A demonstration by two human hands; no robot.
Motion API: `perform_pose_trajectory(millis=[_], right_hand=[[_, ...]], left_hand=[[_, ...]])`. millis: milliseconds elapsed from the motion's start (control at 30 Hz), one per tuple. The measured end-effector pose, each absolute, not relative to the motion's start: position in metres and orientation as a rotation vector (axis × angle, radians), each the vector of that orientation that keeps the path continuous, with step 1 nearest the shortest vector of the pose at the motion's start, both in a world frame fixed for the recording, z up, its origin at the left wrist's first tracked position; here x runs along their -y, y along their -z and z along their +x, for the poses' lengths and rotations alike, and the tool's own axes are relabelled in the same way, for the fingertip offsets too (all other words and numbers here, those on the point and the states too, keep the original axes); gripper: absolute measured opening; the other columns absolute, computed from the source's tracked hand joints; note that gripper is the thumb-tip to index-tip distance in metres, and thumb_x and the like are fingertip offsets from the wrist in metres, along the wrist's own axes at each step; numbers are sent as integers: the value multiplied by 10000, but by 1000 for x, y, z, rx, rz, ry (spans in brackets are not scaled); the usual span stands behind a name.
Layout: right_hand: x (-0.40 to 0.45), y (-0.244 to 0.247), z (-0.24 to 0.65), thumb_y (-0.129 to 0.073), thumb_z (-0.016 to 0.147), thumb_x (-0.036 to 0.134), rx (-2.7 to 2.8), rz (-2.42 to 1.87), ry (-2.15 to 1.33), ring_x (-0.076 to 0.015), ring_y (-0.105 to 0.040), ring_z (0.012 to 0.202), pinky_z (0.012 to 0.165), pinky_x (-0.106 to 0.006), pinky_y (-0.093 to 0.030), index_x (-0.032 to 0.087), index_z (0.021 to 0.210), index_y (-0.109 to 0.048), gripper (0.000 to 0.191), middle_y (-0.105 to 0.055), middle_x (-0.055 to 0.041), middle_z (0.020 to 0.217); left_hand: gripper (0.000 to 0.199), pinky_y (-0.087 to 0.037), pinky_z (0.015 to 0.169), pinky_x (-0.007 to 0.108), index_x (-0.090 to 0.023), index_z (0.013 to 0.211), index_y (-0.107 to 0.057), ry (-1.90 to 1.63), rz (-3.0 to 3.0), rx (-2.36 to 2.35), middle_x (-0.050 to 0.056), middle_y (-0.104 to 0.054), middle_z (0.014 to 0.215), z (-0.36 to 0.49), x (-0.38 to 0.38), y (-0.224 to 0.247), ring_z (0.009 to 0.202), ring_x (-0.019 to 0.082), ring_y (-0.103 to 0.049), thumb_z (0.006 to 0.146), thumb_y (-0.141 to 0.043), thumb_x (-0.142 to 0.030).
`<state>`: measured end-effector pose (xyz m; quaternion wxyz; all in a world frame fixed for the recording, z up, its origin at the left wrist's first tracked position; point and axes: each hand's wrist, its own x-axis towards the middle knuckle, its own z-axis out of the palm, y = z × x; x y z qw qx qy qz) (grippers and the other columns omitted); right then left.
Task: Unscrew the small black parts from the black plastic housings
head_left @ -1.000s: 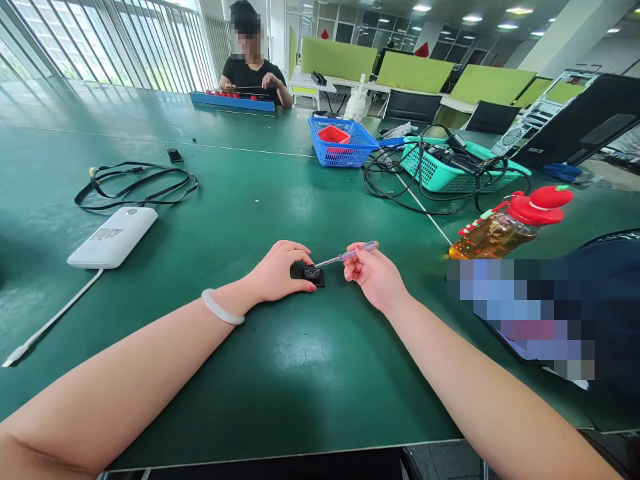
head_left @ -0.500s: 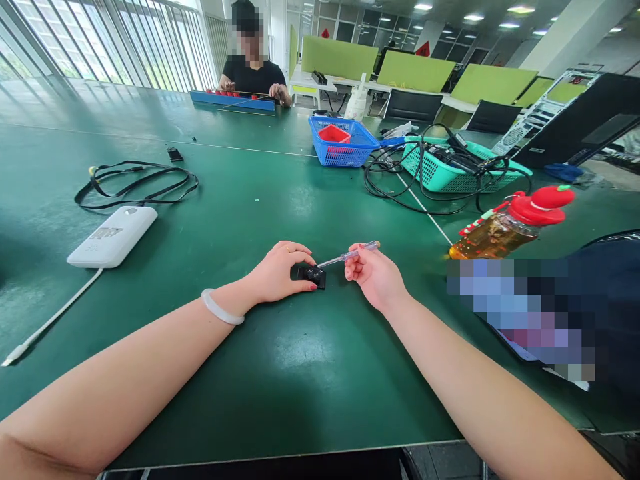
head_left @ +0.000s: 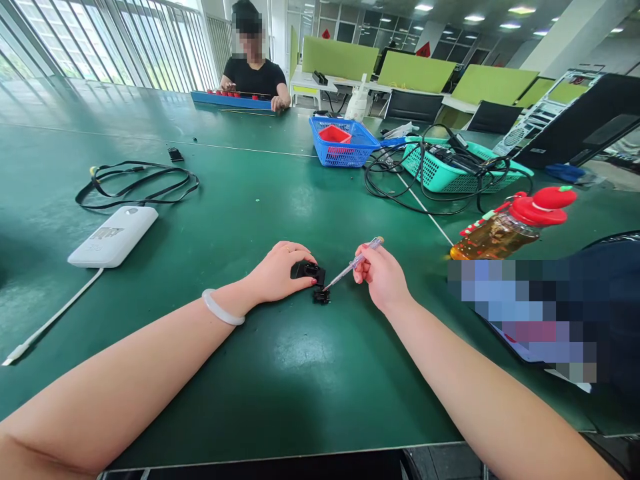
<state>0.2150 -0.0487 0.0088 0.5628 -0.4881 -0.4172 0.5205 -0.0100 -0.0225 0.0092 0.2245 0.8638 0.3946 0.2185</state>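
My left hand (head_left: 283,272) is closed around a small black rectangular part (head_left: 305,270), thumb on the near side and fingers on the far side, holding it on the green table (head_left: 240,393). My right hand (head_left: 379,275) grips a screwdriver (head_left: 353,264) with a clear handle, its shaft slanting down to the left. The screwdriver's tip meets a pile of tiny black pieces (head_left: 321,295) lying just in front of the black part. What each tiny piece is cannot be made out.
A white power bank (head_left: 114,237) and a coiled black cable (head_left: 137,187) lie at left. A blue basket (head_left: 343,143), a green basket (head_left: 450,170) with cables and a red-capped bottle (head_left: 510,230) stand at right. Across the table a person (head_left: 255,77) handles a blue tray (head_left: 230,100).
The screwdriver tip has moved from the black part down toward me. Tiny black pieces that lay on the part now sit in a pile on the table before it.
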Motion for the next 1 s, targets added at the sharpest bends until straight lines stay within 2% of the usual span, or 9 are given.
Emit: perform_pose_trajectory(millis=[133, 233, 333, 500, 633, 1000], right_hand=[[53, -10, 220, -637, 826, 436, 1116, -1251, -852, -98, -425, 458, 432, -245, -356, 224, 741, -551, 244, -492, 44, 571], [60, -11, 224, -592, 873, 461, 1214, -1219, -574, -115, -466, 529, 485, -256, -386, 233, 812, -562, 239, -527, 23, 658], [69, -13, 223, -531, 923, 453, 1353, -1147, -450, -128, -499, 561, 548, -280, -428, 239, 852, -568, 228, -568, 2, 721], [79, -20, 210, -525, 922, 367, 1659, -1110, -366, -152, -567, 609, 615, -302, -475, 250, 854, -595, 153, -637, -20, 774], [81, -24, 204, -524, 907, 330, 1796, -1154, -362, -146, -555, 603, 618, -290, -476, 253, 834, -603, 132, -645, -12, 768], [79, -26, 208, -494, 916, 299, 1934, -1240, -469, -125, -506, 555, 570, -264, -410, 243, 854, -571, 113, -617, 4, 739]], left_hand=[[327, -383, 1103, 482, -253, 1094, -663, -620, 2393, -1082, 57, -656, 1214, -11, 22, -7, 1230, 282, -520, 789, -657, -369], [415, -373, 1116, 490, -242, 1179, -637, -604, 2387, -1098, 72, -641, 1254, -11, 22, -6, 1258, 291, -500, 784, -654, -369], [481, -371, 1120, 494, -227, 1227, -620, -578, 2386, -1114, 87, -628, 1278, -11, 22, -6, 1273, 302, -486, 775, -667, -383], [419, -376, 1113, 494, -245, 1154, -658, -581, 2413, -1110, 69, -637, 1250, -10, 22, -6, 1238, 300, -506, 760, -689, -387], [326, -383, 1101, 489, -244, 1060, -688, -556, 2429, -1106, 66, -638, 1234, -10, 22, -6, 1218, 297, -519, 760, -687, -371], [373, -371, 1105, 496, -239, 1066, -688, -545, 2393, -1117, 71, -631, 1250, -10, 19, -5, 1233, 302, -503, 728, -743, -385]])
